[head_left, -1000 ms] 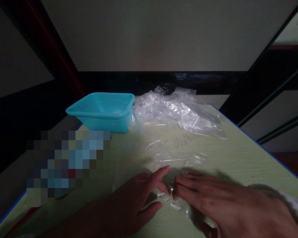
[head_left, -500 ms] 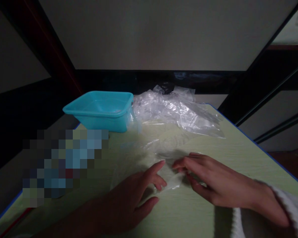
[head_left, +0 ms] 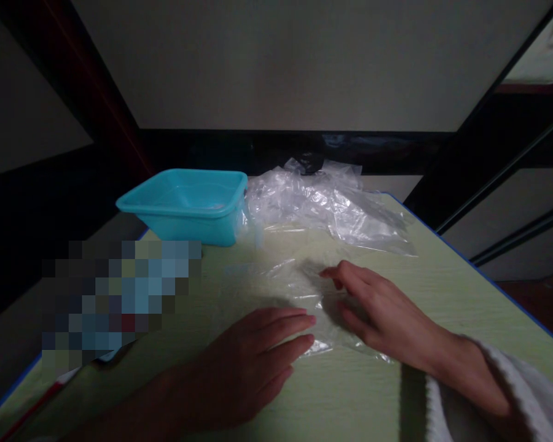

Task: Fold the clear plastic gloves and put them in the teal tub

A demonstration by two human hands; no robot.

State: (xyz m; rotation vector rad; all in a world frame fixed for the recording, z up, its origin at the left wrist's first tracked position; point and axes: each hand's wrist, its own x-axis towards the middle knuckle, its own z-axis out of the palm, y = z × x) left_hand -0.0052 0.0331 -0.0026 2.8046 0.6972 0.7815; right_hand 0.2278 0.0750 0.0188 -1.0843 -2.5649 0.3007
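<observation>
A clear plastic bag [head_left: 281, 288] lies flat on the pale green table [head_left: 442, 288] in front of me. My left hand [head_left: 253, 356] rests palm down on its near part, fingers stretched out and together. My right hand [head_left: 378, 307] lies on the bag's right side with its fingers curved and its fingertips pressing the film; a white knitted sleeve covers that wrist. Neither hand lifts anything off the table.
A turquoise plastic tub [head_left: 188, 205] stands at the table's far left. Beside it lies a crumpled heap of clear plastic bags [head_left: 322, 205]. A pixelated patch covers the table's left part. The table has a blue edge; dark frames and a wall stand behind.
My left hand has flattened from a pointing pose onto the bag. My right hand has slid away from me, from near the left fingertips toward the bag's far right part.
</observation>
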